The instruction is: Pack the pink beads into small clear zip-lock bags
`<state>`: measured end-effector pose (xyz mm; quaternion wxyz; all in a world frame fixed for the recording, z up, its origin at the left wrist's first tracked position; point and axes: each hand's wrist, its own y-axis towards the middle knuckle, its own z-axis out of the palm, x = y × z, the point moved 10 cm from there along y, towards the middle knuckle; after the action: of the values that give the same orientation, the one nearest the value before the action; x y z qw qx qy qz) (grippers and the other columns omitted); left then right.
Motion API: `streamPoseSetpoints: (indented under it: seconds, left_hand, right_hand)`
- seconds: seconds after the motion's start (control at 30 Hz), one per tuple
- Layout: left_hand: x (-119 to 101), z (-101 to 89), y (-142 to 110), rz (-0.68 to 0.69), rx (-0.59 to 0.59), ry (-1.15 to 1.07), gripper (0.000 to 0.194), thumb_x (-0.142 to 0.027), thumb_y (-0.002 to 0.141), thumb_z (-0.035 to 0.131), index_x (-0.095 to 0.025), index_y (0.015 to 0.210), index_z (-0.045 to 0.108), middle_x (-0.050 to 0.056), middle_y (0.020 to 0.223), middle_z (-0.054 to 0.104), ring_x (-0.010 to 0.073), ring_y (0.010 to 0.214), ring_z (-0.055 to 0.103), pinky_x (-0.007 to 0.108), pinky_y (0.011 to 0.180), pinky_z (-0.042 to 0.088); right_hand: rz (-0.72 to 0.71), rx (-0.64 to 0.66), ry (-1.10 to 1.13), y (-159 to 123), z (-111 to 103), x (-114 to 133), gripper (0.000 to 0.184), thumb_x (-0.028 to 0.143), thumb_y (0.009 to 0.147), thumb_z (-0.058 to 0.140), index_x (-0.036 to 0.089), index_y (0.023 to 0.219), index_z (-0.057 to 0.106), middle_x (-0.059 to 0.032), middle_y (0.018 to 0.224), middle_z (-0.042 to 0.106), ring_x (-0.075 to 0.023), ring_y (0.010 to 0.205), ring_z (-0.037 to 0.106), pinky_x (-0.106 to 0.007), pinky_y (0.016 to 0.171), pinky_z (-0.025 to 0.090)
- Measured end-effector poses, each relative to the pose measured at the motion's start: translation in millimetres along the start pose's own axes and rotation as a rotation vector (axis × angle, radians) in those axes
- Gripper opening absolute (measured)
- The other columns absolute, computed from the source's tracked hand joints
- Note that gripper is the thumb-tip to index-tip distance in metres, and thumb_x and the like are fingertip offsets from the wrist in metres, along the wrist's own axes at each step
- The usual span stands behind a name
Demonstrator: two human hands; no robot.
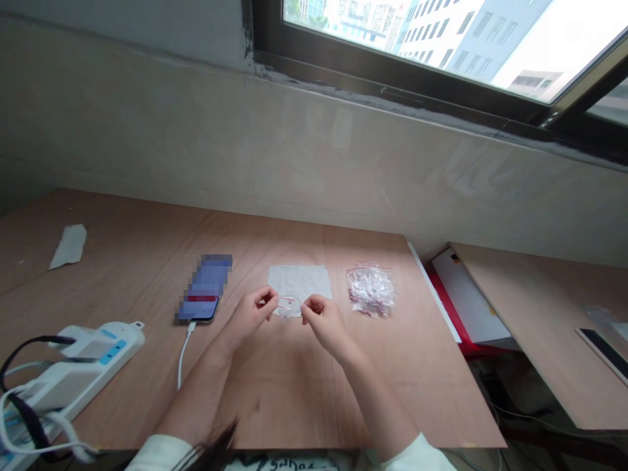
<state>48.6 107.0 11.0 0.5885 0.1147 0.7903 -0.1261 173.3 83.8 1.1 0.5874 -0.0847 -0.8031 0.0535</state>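
Observation:
My left hand (251,314) and my right hand (320,315) are pinched on the two ends of a small clear plastic bag with a red strip (286,305), held just above the wooden table (275,386). Behind the bag lies a flat pile of empty clear bags (300,281). To its right sits a clear bag filled with small pink and white pieces (370,290). What the held bag contains is too small to tell.
A phone (203,291) on a white charging cable (182,356) lies left of my hands. A white power strip (73,369) with cables is at the near left, a grey scrap (69,245) at the far left. A second table (544,320) stands right, across a gap.

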Motion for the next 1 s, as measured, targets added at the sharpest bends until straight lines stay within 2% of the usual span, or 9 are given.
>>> streamPoseSetpoints:
  seconds: [0.1, 0.17, 0.23, 0.3, 0.4, 0.53, 0.6, 0.8, 1.0]
  left_hand:
    - [-3.9, 5.2, -3.7, 0.053, -0.02, 0.074, 0.016, -0.024, 0.072, 0.044, -0.017, 0.058, 0.043, -0.006, 0.054, 0.039, 0.0082, 0.051, 0.038, 0.019, 0.049, 0.031]
    - [-11.8, 14.5, -8.1, 0.1, 0.019, 0.11, 0.017, -0.023, 0.073, 0.044, -0.016, 0.058, 0.044, -0.005, 0.056, 0.041, 0.0087, 0.053, 0.039, 0.02, 0.05, 0.031]
    - [-17.9, 19.5, -11.8, 0.131, 0.05, 0.123, 0.018, -0.025, 0.075, 0.043, -0.016, 0.06, 0.047, -0.004, 0.058, 0.045, 0.0094, 0.055, 0.041, 0.02, 0.053, 0.032]
    - [-16.6, 11.1, -13.2, 0.123, 0.002, 0.106, 0.018, -0.03, 0.076, 0.043, -0.017, 0.068, 0.052, -0.002, 0.064, 0.049, 0.0107, 0.061, 0.044, 0.021, 0.059, 0.035]
    - [9.3, -13.6, -13.2, -0.015, -0.141, -0.012, 0.024, -0.036, 0.075, 0.044, -0.018, 0.089, 0.051, 0.001, 0.078, 0.053, 0.0125, 0.071, 0.048, 0.023, 0.066, 0.038]
    - [55.7, 5.0, -14.4, -0.234, 0.063, -0.312, 0.032, -0.044, 0.075, 0.041, -0.014, 0.081, 0.051, -0.001, 0.065, 0.05, 0.0104, 0.056, 0.047, 0.022, 0.053, 0.039]
    - [65.3, 9.2, -14.1, -0.225, 0.087, -0.394, 0.03, -0.042, 0.074, 0.045, -0.014, 0.072, 0.051, -0.003, 0.057, 0.045, 0.0072, 0.048, 0.041, 0.019, 0.045, 0.035]
    - [86.4, -8.5, -7.1, -0.235, -0.095, -0.403, 0.032, -0.043, 0.066, 0.055, -0.012, 0.072, 0.053, -0.006, 0.054, 0.044, 0.0052, 0.044, 0.038, 0.016, 0.04, 0.033]
    - [87.2, -17.6, -3.3, -0.238, -0.141, -0.35, 0.033, -0.044, 0.064, 0.056, -0.012, 0.069, 0.054, -0.005, 0.05, 0.048, 0.0063, 0.044, 0.043, 0.018, 0.043, 0.036]
  right_hand:
    - [0.016, -0.062, -0.04, -0.6, -0.5, -5.5, 0.012, 0.015, 0.062, 0.045, 0.016, 0.05, 0.043, 0.0038, 0.048, 0.044, -0.0079, 0.048, 0.041, -0.02, 0.045, 0.031]
    - [0.061, 0.027, 0.062, 0.5, 13.9, -15.1, 0.004, 0.02, 0.063, 0.047, 0.017, 0.061, 0.046, 0.0036, 0.052, 0.047, -0.0084, 0.046, 0.044, -0.02, 0.042, 0.032]
    - [0.124, 0.135, 0.209, 1.1, 28.6, -24.0, 0.01, 0.025, 0.065, 0.048, 0.017, 0.07, 0.047, 0.0036, 0.053, 0.048, -0.0089, 0.042, 0.045, -0.02, 0.037, 0.033]
    - [0.138, 0.158, 0.333, 2.9, 30.5, -25.7, 0.014, 0.028, 0.065, 0.048, 0.016, 0.074, 0.047, 0.0032, 0.053, 0.049, -0.0089, 0.04, 0.045, -0.02, 0.034, 0.033]
    - [0.065, 0.199, 0.47, 6.0, 27.0, -14.9, 0.019, 0.031, 0.066, 0.05, 0.015, 0.077, 0.049, 0.0023, 0.053, 0.05, -0.0081, 0.041, 0.044, -0.021, 0.036, 0.036]
    - [0.039, 0.308, 0.541, 9.2, 36.2, -11.3, 0.023, 0.033, 0.066, 0.053, 0.015, 0.079, 0.048, 0.0032, 0.051, 0.05, -0.0078, 0.04, 0.044, -0.021, 0.037, 0.035]
    - [0.073, 0.264, 0.537, 14.9, 38.2, -23.2, 0.024, 0.033, 0.064, 0.054, 0.017, 0.079, 0.045, 0.0044, 0.05, 0.049, -0.0089, 0.04, 0.045, -0.021, 0.035, 0.036]
    - [0.103, -0.008, 0.425, 28.9, 22.7, -60.1, 0.021, 0.037, 0.067, 0.049, 0.019, 0.074, 0.04, 0.0034, 0.057, 0.049, -0.0092, 0.043, 0.048, -0.023, 0.04, 0.039]
    - [0.039, 0.012, 0.093, 36.2, 23.9, -55.7, 0.015, 0.031, 0.065, 0.05, 0.017, 0.059, 0.048, 0.0022, 0.056, 0.046, -0.0091, 0.049, 0.043, -0.021, 0.042, 0.032]
